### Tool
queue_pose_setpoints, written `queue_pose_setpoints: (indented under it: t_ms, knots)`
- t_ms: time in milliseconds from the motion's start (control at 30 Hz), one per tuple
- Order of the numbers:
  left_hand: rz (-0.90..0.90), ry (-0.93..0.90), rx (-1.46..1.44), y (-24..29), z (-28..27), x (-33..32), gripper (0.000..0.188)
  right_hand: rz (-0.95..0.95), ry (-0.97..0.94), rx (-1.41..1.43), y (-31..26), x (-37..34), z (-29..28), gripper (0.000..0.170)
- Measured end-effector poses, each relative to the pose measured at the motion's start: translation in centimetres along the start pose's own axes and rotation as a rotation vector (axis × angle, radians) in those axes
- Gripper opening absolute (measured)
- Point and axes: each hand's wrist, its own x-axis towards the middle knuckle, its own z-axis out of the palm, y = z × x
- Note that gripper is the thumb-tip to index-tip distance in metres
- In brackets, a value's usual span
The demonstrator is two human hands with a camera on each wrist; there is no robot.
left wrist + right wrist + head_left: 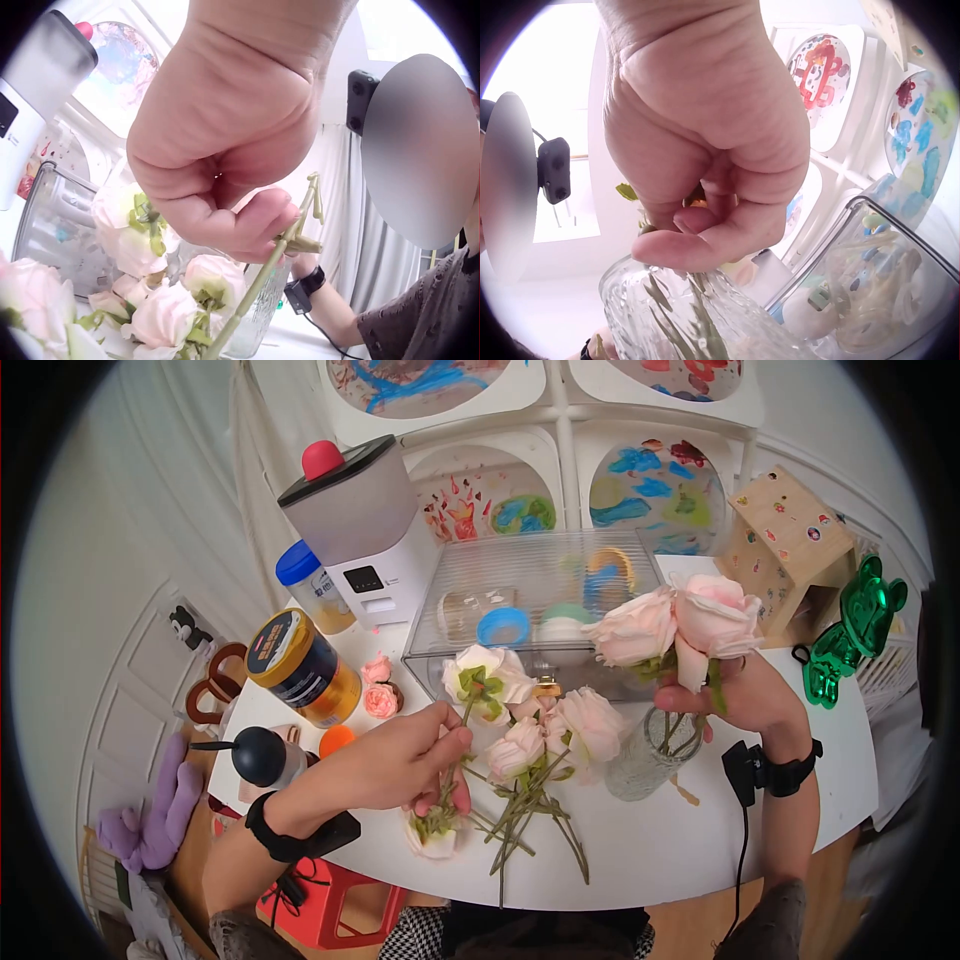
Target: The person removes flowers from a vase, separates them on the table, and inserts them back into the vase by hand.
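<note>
My left hand (400, 760) pinches a green rose stem (259, 281) between thumb and fingertips, low over the table. A pale rose (432, 840) hangs head down under that hand, and another pale rose (492, 676) shows its green sepals just beyond it. My right hand (735, 695) grips two large pink roses (690, 622) just below their heads. Their stems (697, 319) run down into a textured clear glass vase (640, 760), with the fingers right at its rim. Between the hands lie several cut pink roses (518, 748), their stems crossing toward me.
A lidded clear box (530, 570) stands behind the roses. At left are a white dispenser (375, 580), a gold-and-dark tub (305, 670), a black rubber bulb (258, 757) and small pink roses (379, 700). A wooden house (790, 525) and green shiny figure (845, 635) stand right.
</note>
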Motion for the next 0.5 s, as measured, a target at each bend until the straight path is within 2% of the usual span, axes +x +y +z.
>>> queue_pose_setpoints:
  t_ms: [200,267,367,500]
  knots:
    - [0.143,-0.052,-0.183,0.1,0.2,0.4,0.030,0.072,0.000,0.012,-0.6,-0.2,0.0,0.018]
    - [0.225,0.017,-0.323,0.3,0.7,0.6,0.028,0.084,-0.020,0.015,-0.6,-0.1,0.0,0.018]
    - [0.320,0.108,-0.321,0.7,1.0,1.0,0.028,0.063,-0.030,0.054,-0.5,-0.1,0.0,0.019]
    - [0.297,0.195,-0.400,1.4,1.4,2.0,0.026,0.059,-0.021,0.058,-0.6,-0.2,-0.1,0.020]
